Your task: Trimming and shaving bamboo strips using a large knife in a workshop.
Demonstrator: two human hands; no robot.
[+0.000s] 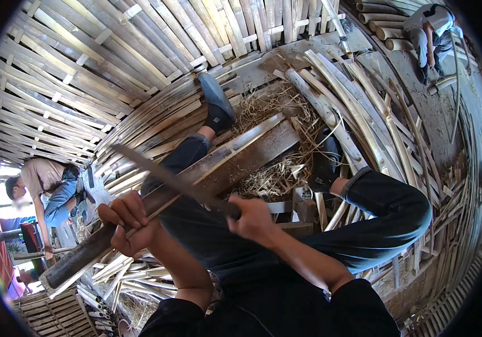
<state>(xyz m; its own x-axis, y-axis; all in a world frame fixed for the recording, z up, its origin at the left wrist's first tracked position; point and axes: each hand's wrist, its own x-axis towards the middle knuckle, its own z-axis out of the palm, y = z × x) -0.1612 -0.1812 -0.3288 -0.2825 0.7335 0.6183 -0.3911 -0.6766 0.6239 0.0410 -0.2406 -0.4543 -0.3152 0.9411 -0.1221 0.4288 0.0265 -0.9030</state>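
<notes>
My right hand [252, 222] is closed around the dark handle of a machete [165, 175]. Its long blade, slightly blurred, points to the upper left and crosses over a split length of bamboo [89, 255]. My left hand [131, 222] has its fingers curled around that bamboo, just below the blade. The bamboo has a dark outer side and pale cut edges, and slants from the lower left toward the upper right. Beyond the blade, a thick wooden beam [257, 154] lies between my legs, with a pale strip along its upper edge.
Curly bamboo shavings [280, 171] heap around my right shoe [326, 163]. Split bamboo strips [359, 106] lie to the right. A slatted bamboo wall [156, 39] rises ahead. One person [53, 185] bends at the left; another [432, 33] works at the far right.
</notes>
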